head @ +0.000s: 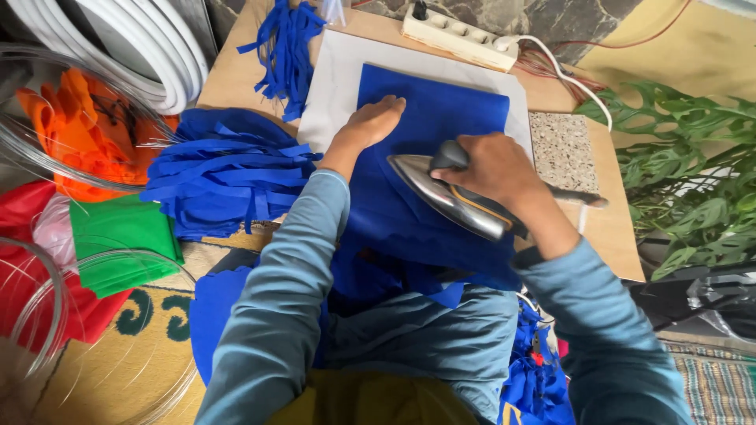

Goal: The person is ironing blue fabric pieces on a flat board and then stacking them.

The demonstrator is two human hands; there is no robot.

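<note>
A blue cloth lies spread over a white sheet on a low wooden board. My left hand presses flat on the cloth's left part, fingers together. My right hand grips the dark handle of a silver iron, which rests on the cloth with its tip pointing left toward my left wrist. The cloth's near end hangs down into my lap.
A heap of blue cloth strips lies left of the board, more strips at the back. A power strip sits at the far edge, a speckled stone tile at right. Orange, green and red cloths lie left; a plant stands right.
</note>
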